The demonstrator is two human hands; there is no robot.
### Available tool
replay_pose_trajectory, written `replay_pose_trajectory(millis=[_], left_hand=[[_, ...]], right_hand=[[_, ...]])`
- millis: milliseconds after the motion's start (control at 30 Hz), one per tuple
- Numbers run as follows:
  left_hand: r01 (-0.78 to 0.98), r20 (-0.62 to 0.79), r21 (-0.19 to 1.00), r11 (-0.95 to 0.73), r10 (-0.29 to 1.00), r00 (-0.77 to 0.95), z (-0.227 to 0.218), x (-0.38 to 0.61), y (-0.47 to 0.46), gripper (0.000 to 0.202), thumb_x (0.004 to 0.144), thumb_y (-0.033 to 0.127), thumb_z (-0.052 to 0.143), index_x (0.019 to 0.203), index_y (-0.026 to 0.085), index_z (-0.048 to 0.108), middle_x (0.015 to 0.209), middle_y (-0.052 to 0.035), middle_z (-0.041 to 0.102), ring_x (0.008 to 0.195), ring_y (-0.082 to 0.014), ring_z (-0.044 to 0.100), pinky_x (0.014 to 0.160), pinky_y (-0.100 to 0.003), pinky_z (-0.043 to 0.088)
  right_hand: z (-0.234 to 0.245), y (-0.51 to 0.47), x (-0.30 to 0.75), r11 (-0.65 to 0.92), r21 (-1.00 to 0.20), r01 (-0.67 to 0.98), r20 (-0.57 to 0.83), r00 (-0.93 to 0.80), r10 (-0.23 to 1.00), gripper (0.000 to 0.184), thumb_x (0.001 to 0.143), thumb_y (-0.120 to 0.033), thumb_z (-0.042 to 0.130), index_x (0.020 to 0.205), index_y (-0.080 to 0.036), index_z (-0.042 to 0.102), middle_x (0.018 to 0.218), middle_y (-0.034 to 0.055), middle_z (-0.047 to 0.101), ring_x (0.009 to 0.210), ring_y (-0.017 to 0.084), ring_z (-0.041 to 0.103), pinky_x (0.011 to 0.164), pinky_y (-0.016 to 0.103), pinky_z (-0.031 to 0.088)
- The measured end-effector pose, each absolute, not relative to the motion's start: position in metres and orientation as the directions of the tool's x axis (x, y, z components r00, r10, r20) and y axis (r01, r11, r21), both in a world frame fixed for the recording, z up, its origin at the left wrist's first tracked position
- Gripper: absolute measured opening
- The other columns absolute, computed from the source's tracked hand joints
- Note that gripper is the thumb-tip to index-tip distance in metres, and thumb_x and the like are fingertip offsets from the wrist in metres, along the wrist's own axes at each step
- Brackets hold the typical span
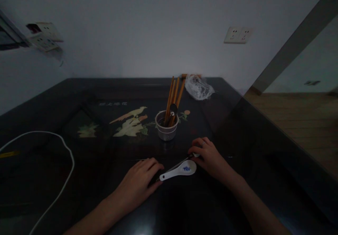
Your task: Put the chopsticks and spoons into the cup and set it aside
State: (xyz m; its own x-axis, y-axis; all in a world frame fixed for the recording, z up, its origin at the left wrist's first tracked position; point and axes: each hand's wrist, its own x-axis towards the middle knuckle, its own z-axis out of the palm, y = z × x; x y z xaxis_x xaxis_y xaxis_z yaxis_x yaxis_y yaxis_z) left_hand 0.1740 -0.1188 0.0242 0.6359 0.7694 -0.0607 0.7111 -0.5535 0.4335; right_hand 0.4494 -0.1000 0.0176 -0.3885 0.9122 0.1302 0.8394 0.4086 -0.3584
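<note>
A white ceramic soup spoon (179,171) with a blue mark in its bowl lies on the dark table, handle to the left. Just behind it runs a thin metal utensil (177,165); its kind is unclear in the dim light. The fingers of my right hand (207,156) are closed around the utensil's right end, partly hiding a pale piece there. My left hand (144,177) rests at the spoon's handle end, thumb and forefinger apart on either side of it. Beyond both hands stands a metal cup (167,133) holding several wooden chopsticks (171,96) and a dark, shiny spoon (173,109).
A crumpled clear plastic bag (198,88) lies at the table's back edge by a brown stick-like object (190,75). On the left, a white cable (69,150) curves over the table (111,214). A wall with sockets (237,35) rises behind.
</note>
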Motion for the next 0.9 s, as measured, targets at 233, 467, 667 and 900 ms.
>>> replay_pose_trajectory(millis=[233, 467, 667, 900], left_hand=[[0.745, -0.132, 0.422, -0.516, 0.778, 0.614, 0.021, 0.175, -0.112, 0.019, 0.084, 0.011, 0.054, 0.099, 0.021, 0.059, 0.102, -0.0035, 0.062, 0.096, -0.0234, 0.059, 0.084, -0.04, 0.044], [0.77, -0.114, 0.427, -0.475, 0.816, 0.567, 0.021, 0.173, -0.103, 0.012, 0.087, 0.011, 0.052, 0.094, 0.019, 0.058, 0.099, -0.0042, 0.063, 0.095, -0.0224, 0.057, 0.082, -0.037, 0.041], [0.74, -0.057, 0.525, -0.421, 0.85, 0.524, 0.018, 0.166, -0.096, 0.006, 0.089, 0.02, 0.054, 0.092, 0.02, 0.059, 0.089, -0.0016, 0.064, 0.085, -0.0188, 0.059, 0.079, -0.033, 0.042], [0.608, -0.018, 0.712, -0.351, 0.857, 0.515, 0.026, 0.158, -0.089, 0.022, 0.093, 0.027, 0.048, 0.099, 0.022, 0.068, 0.09, -0.0031, 0.065, 0.084, -0.017, 0.061, 0.074, -0.028, 0.046]], right_hand=[[0.018, -0.101, 0.439, 0.414, -0.28, 0.866, 0.029, -0.423, 0.906, 0.007, 0.081, -0.014, 0.067, 0.081, -0.02, 0.064, 0.109, 0.0093, 0.06, 0.099, 0.026, 0.053, 0.079, 0.04, 0.045], [0.014, -0.098, 0.439, 0.455, -0.254, 0.854, 0.051, -0.458, 0.888, 0.009, 0.082, -0.014, 0.066, 0.08, -0.018, 0.059, 0.099, 0.0068, 0.062, 0.09, 0.022, 0.056, 0.075, 0.036, 0.046], [0.019, -0.1, 0.442, 0.532, -0.218, 0.818, 0.217, -0.491, 0.844, 0.009, 0.086, -0.015, 0.062, 0.081, -0.02, 0.056, 0.08, 0.0024, 0.063, 0.074, 0.019, 0.058, 0.065, 0.03, 0.045], [0.033, -0.108, 0.439, 0.591, -0.234, 0.772, 0.426, -0.465, 0.776, 0.011, 0.091, -0.019, 0.054, 0.082, -0.02, 0.059, 0.078, 0.0046, 0.066, 0.072, 0.018, 0.059, 0.067, 0.031, 0.046]])
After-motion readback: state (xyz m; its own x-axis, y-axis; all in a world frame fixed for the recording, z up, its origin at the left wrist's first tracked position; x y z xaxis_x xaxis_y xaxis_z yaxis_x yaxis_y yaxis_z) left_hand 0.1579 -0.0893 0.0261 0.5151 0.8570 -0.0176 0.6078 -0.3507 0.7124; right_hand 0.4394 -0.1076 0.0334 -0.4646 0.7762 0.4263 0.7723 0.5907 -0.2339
